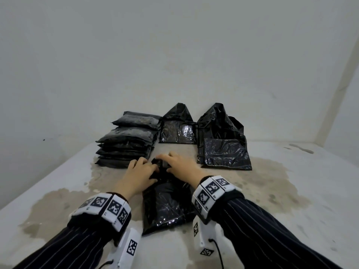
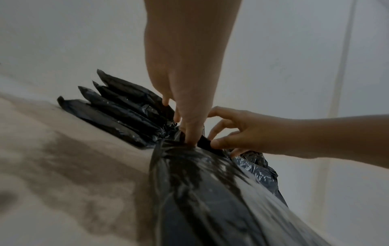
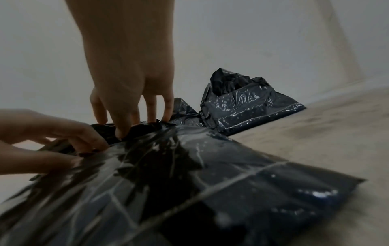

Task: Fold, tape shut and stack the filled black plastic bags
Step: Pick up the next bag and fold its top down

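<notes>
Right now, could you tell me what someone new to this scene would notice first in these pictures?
Both hands, the left hand and the right hand, meet at the far end of a black bag lying in the middle of the stained table, fingers working its folded plastic. Behind to the left rises a stack of folded bags; behind to the right stand open-topped bags.

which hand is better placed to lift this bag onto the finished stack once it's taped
Probably the left hand: the stack of flat sealed black plastic bags lies just beyond it, on the left. The right hand sits nearer the unfolded open-topped black bags.
</notes>
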